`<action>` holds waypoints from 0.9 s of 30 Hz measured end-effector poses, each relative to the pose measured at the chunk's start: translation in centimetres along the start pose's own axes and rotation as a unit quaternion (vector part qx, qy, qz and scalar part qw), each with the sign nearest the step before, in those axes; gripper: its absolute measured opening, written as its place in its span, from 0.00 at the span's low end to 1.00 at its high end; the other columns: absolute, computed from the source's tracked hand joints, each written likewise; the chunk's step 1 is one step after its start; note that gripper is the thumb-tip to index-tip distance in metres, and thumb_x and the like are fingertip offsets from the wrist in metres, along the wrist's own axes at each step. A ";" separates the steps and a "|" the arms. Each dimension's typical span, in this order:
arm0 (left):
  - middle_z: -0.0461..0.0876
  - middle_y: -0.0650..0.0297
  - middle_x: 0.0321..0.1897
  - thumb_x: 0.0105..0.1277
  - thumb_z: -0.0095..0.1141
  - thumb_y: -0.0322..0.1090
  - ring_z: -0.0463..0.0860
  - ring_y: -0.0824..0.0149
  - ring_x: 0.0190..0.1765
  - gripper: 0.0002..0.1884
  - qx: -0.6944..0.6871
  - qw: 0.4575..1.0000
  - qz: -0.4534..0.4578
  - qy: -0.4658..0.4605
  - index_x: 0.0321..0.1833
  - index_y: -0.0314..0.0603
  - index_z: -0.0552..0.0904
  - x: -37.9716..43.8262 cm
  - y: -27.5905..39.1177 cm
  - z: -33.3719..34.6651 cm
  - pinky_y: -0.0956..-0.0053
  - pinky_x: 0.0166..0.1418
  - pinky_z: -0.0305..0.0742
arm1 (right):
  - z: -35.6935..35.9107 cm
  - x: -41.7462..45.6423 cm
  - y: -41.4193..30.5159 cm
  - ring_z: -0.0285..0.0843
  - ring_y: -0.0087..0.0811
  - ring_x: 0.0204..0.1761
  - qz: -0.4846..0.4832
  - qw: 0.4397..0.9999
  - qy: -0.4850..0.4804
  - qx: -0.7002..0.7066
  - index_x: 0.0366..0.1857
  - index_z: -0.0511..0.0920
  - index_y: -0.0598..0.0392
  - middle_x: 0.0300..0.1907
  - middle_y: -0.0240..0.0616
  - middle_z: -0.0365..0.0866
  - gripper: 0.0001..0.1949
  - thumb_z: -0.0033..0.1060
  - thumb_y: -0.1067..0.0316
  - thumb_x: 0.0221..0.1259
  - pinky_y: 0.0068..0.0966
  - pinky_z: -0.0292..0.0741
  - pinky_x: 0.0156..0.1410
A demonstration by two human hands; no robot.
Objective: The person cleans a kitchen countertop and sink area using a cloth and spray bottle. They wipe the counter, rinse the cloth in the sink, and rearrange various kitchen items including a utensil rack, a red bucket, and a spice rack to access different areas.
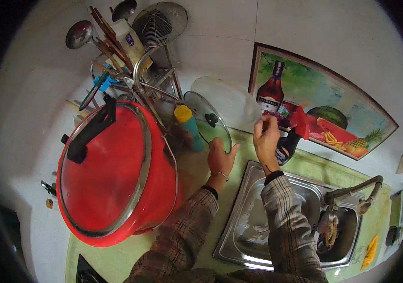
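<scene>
My left hand (220, 161) is at the lower edge of a clear glass pot lid (205, 131) with a black knob, thumb and fingers spread about its rim; whether it grips the lid cannot be told. My right hand (266, 139) is raised with bent fingers by the right end of a translucent plastic cover (222, 100), which stands against the wall behind the lid. What those fingertips hold is unclear. Just right of that hand is a dark bottle (288, 146) with red material (300, 123) over its top. A teal bottle with a yellow cap (183, 114) stands left of the lid.
A large red pot or bucket (159, 198) under a glass lid with a black handle fills the left. Behind it, a metal rack (173, 76) holds ladles, chopsticks and a strainer. A steel double sink (231, 244) with a faucet (346, 192) lies right; a framed picture (328, 106) hangs above.
</scene>
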State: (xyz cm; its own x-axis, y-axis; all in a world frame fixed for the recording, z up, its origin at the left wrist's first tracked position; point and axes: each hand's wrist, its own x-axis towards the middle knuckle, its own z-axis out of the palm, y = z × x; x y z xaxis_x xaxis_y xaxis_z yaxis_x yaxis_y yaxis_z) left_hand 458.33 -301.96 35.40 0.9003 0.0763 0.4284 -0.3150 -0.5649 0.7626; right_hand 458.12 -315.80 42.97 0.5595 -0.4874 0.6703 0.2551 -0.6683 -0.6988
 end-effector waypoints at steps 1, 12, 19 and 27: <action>0.79 0.53 0.40 0.57 0.70 0.48 0.81 0.51 0.42 0.26 0.050 0.998 0.029 0.003 0.49 0.38 0.75 0.5 0.5 0.1 0.60 0.41 0.78 | -1.3 0.3 -0.4 0.81 0.43 0.30 -0.009 1.000 0.011 0.011 0.42 0.74 0.60 0.29 0.48 0.79 0.08 0.58 0.71 0.61 0.35 0.77 0.38; 0.77 0.55 0.29 0.58 0.69 0.51 0.78 0.52 0.33 0.24 0.001 0.998 -0.038 0.041 0.38 0.39 0.74 5.8 -0.9 1.0 0.58 0.39 0.73 | -16.7 -9.5 -4.3 0.72 0.22 0.34 0.198 0.967 0.048 0.156 0.43 0.71 0.57 0.35 0.33 0.76 0.05 0.54 0.71 0.70 0.20 0.71 0.41; 0.76 0.54 0.30 0.60 0.67 0.56 0.77 0.50 0.33 0.27 -0.006 0.998 -0.061 0.030 0.41 0.38 0.72 7.7 -0.4 -0.4 0.56 0.39 0.72 | -25.5 -20.5 -3.3 0.73 0.21 0.33 0.338 0.926 0.004 0.171 0.43 0.69 0.55 0.35 0.32 0.75 0.06 0.56 0.74 0.68 0.20 0.73 0.40; 0.80 0.49 0.47 0.55 0.70 0.56 0.81 0.48 0.50 0.35 0.054 0.992 -0.110 0.043 0.55 0.35 0.72 5.7 0.5 -1.5 0.57 0.54 0.75 | -32.5 -24.3 -3.6 0.74 0.22 0.34 0.399 0.903 -0.017 0.160 0.42 0.68 0.55 0.35 0.33 0.76 0.06 0.55 0.72 0.67 0.22 0.75 0.40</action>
State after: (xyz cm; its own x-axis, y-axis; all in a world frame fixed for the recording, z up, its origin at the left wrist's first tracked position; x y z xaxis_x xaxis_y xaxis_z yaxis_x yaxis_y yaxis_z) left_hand 462.83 -300.59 38.96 0.9129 0.2749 0.3017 -0.0764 -0.6110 0.7879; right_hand 418.02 -319.81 37.34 0.6881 -0.7208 -0.0831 -0.0288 0.0873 -0.9958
